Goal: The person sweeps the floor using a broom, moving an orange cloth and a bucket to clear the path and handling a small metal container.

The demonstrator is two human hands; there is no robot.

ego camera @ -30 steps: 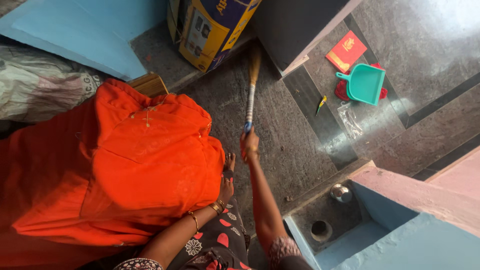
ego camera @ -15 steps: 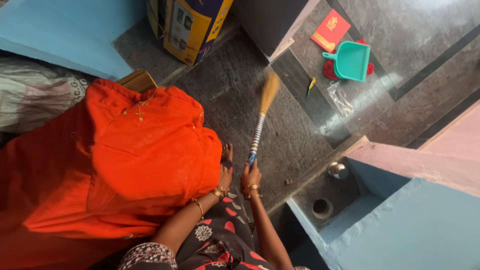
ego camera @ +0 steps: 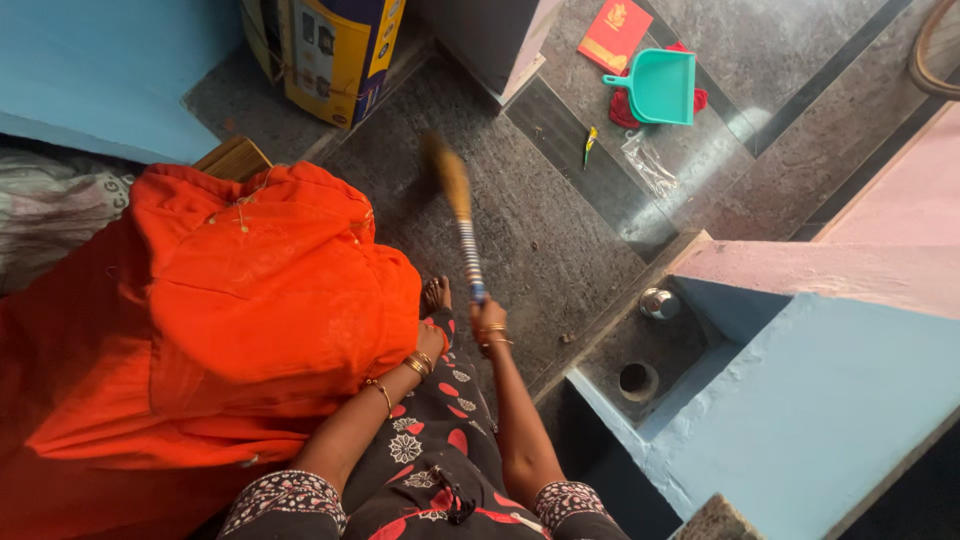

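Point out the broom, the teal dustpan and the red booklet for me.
broom [ego camera: 466,240]: head view, on the striped handle just below the bristles.
teal dustpan [ego camera: 662,90]: head view, on the middle of its scoop.
red booklet [ego camera: 614,32]: head view, on the centre of its cover.

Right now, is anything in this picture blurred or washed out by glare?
In the head view, the broom in the right hand is smeared by motion, most at its bristle end; the orange cloth by the left hand is sharp; pale glare washes the stone floor near the teal dustpan.
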